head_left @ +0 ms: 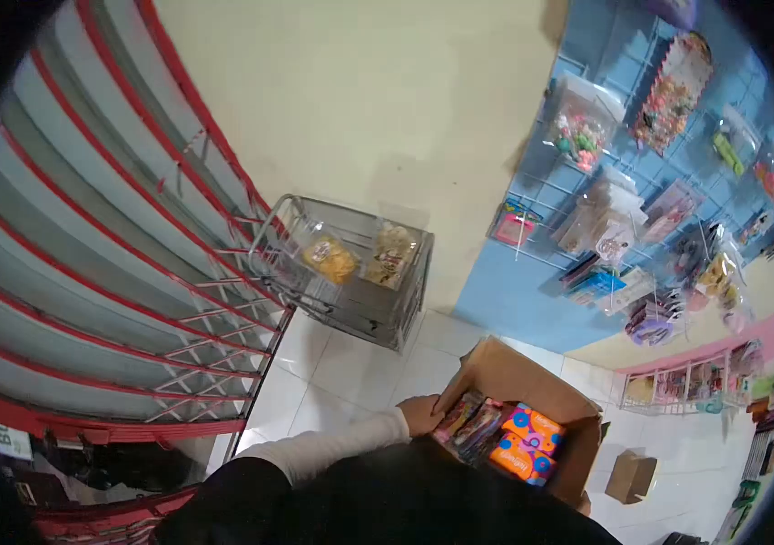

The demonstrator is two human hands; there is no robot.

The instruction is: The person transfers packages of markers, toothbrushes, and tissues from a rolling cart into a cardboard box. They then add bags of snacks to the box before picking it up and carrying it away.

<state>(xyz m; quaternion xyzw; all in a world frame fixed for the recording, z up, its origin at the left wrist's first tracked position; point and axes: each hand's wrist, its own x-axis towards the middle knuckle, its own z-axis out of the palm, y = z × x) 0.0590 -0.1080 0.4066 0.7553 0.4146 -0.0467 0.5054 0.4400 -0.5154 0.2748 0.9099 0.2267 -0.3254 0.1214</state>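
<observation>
An open cardboard box [518,365] is held close in front of my body. Inside it lie orange packs with blue and pink spots [528,443] and, to their left, several dark, shiny packets [471,427]. My left hand [420,415], below a white sleeve, is closed on the left edge of the box. Only a small part of my right hand [585,504] shows, against the lower right side of the box; the rest of it is hidden.
A grey metal cart [350,313] with two bagged goods stands by the wall. Red folding gate bars [123,245] rise at the left. Hanging packets fill a wire grid [532,250] at the right. A small cardboard box [632,478] sits on the tiled floor near a low rack [677,386].
</observation>
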